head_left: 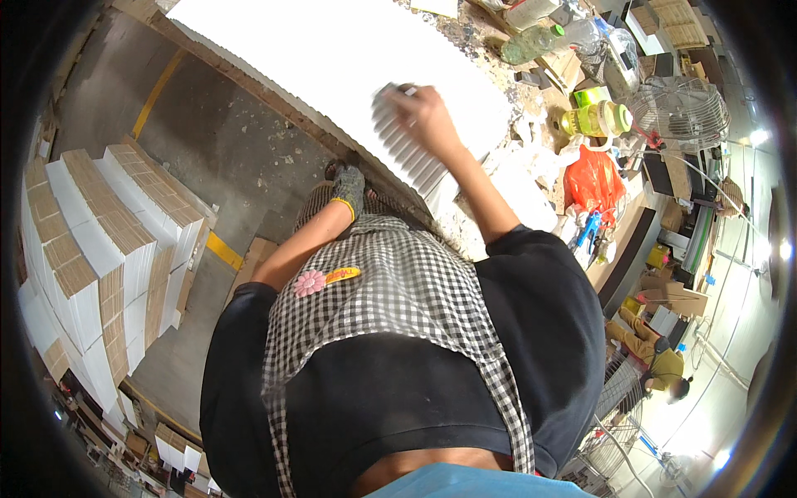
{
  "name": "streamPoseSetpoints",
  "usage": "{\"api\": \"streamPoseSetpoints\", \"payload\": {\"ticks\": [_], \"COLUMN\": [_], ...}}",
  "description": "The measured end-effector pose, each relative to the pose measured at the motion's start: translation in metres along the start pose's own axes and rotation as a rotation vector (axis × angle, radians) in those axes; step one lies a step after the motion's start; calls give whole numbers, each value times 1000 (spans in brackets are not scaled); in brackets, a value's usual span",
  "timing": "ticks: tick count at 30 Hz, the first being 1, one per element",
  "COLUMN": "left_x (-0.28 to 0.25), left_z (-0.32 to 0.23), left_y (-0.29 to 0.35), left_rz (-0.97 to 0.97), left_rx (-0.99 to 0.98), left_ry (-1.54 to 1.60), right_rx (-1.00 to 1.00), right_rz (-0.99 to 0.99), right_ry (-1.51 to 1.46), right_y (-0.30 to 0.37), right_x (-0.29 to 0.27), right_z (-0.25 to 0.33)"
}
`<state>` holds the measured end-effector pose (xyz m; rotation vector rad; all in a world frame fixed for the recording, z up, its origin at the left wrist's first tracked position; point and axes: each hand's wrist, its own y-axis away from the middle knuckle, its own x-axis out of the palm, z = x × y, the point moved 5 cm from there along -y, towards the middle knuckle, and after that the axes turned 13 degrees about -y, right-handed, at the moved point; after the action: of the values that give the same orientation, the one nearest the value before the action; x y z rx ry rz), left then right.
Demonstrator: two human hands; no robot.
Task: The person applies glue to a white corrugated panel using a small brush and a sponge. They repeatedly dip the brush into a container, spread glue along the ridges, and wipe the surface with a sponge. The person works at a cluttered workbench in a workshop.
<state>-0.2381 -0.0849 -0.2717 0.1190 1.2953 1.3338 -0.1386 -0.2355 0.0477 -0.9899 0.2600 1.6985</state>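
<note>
Right hand (427, 116) closed on stack of white ribbed pieces (407, 145), stack resting on big white sheet (332, 50) at worktop (490, 33) near edge. Left hand (349, 189) gloved, low by worktop edge, fingers curled; grip cannot tell. Bottles (594, 120), red bag (594, 178) at worktop right end.

Right hand (425, 112) up far-centre, on the stack of sheets (332, 58) that lies on the workbench (531, 174). Left hand (349, 189) lower, at the bench's near edge, poss. touching it, hard to tell. Bottles (594, 119) and bag (594, 178) to the right on the bench, fan (681, 108) further right. Board stacks (108, 249) on the floor, far left. Another person (656, 361) near right.
</note>
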Motion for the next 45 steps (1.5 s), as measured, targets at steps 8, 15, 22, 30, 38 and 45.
{"api": "streamPoseSetpoints", "payload": {"ticks": [8,15,22,30,38,45], "left_x": [-30,-80,-57,-48,-46,-51], "left_z": [36,50,46,46,41,60], "left_y": [25,96,80,80,84,99], "left_rz": [-86,24,-73,-71,-62,-49], "left_rx": [-94,-6,-124,-137,-15,-127], "left_ry": [359,21,36,172,37,473], "right_rx": [-180,27,-360,273,-383,27], "right_rz": [52,-217,145,-171,150,-167], "right_ry": [-104,409,132,474,-13,386], "right_y": [43,-19,33,-30,47,-2], "right_x": [-3,-81,-11,-97,-24,-100], "right_z": [4,-128,-8,-182,0,-176]}}
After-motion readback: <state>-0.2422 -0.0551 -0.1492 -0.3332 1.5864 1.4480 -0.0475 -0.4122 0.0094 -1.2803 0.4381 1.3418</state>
